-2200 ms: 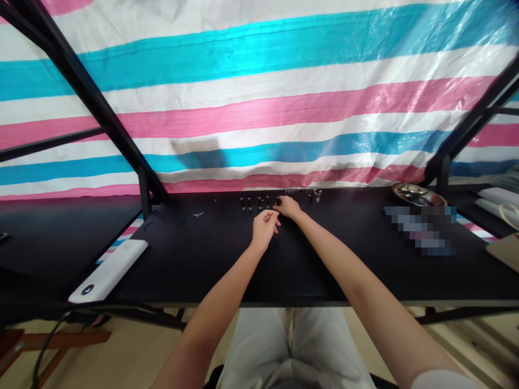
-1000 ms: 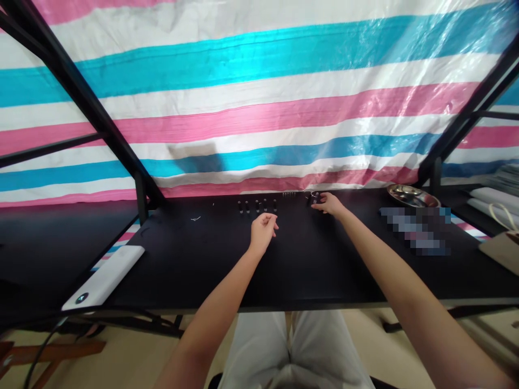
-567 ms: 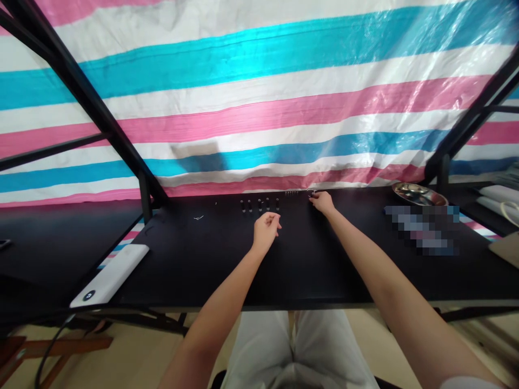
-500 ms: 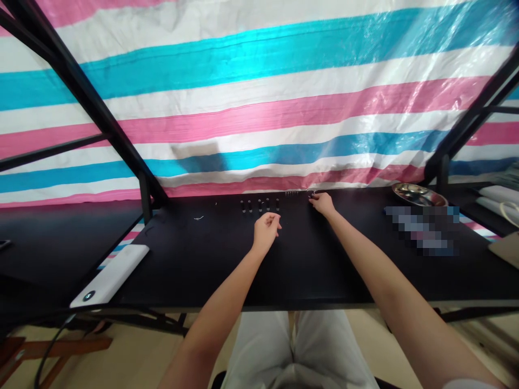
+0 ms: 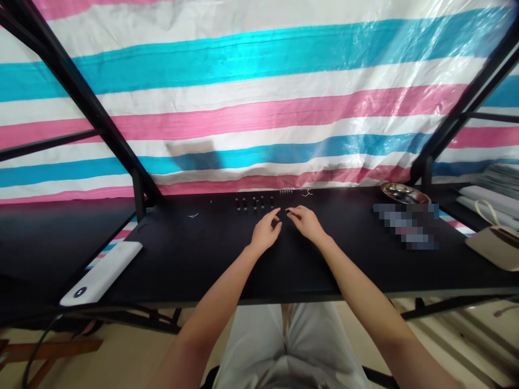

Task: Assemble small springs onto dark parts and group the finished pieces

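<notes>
My left hand [image 5: 265, 231] is over the middle of the black table, its thumb and fingers apart with nothing visible between them. Facing it, my right hand [image 5: 307, 222] pinches a small dark piece [image 5: 288, 212], too small to make out clearly. A narrow gap separates the two hands. Just beyond my left hand stands a row of several small black cylinders [image 5: 254, 203] with pale tops. Behind them, by the back edge, is a line of tiny metallic pieces [image 5: 286, 192]. Thin white strands [image 5: 307, 192] lie to the right of that line.
A shiny metal dish [image 5: 405, 193] sits at the back right, with a blurred-out item in front of it. On the left lies a long white device [image 5: 101, 273]. Another thin white strand [image 5: 193, 215] rests left of the cylinders. A beige pouch [image 5: 494, 246] is at the far right.
My right hand has come back from the white strands, moving left and nearer with the small dark piece. The fingers of my left hand have spread from a pinch. The view has shifted slightly.
</notes>
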### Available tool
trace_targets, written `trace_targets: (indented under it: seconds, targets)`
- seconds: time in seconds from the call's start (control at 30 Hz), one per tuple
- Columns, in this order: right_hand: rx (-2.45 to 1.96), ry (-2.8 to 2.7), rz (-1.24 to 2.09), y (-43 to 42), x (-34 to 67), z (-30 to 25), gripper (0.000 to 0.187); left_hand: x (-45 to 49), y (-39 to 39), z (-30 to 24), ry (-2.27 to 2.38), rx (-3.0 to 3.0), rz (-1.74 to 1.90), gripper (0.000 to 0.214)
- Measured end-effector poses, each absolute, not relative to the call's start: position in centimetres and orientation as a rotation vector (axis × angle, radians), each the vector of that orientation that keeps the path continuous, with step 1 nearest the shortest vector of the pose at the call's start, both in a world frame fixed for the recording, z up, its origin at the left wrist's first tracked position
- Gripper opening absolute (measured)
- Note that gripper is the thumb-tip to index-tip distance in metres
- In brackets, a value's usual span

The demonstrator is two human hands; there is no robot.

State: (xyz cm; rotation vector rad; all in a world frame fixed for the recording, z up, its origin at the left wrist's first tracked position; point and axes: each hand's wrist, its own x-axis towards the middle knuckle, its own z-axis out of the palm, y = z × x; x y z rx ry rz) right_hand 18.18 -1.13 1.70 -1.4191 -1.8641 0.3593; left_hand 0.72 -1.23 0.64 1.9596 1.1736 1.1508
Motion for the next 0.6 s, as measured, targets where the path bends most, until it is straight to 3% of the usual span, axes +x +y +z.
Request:
trace_targets:
  seconds: [0.17,0.6]
  targets:
    - [-1.249,-1.962,0.285,-2.0,17.7,0.6,0.031,1.0,-1.2,0.5,1.148,2.071,1.142,0.019]
    - [-1.253,-2.056,0.224,-2.2,17.5,0.3,0.033,1.1,-1.5,1.0,1.187,2.053,1.225,0.017]
